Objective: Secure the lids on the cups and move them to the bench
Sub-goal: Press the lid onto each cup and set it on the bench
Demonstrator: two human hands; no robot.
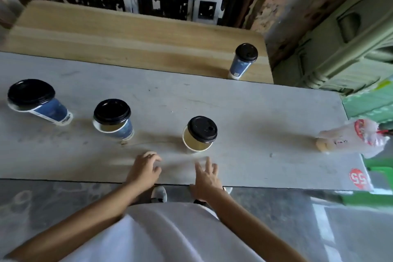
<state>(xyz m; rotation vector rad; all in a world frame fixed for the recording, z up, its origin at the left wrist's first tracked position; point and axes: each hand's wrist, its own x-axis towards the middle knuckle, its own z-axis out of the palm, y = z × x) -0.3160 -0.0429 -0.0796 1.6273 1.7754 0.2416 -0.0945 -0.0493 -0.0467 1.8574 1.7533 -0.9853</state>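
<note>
Both hands, left hand (144,169) and right hand (207,176), are shown empty, fingers spread. The nearest cup (198,140), at 12 o'clock, could be tipped if its loosely seated lid (202,128) is pressed off-centre.

Four paper cups with black lids; three on the grey table, one on the wooden bench.

Cup on bench (242,62): blue sleeve, white base, upright near the bench's (127,34) right end, black lid (246,52) seated flat. Table (255,117) row, left to right: left cup (45,110), blue with white rim, lid (30,92) lying askew over the mouth; middle cup (116,126), blue, lid (112,111) shifted off-centre, part of the tan inside showing; near cup (196,141), lid (202,128) offset toward the far right, tan interior exposed at the near left. All three upright, well apart.
</note>
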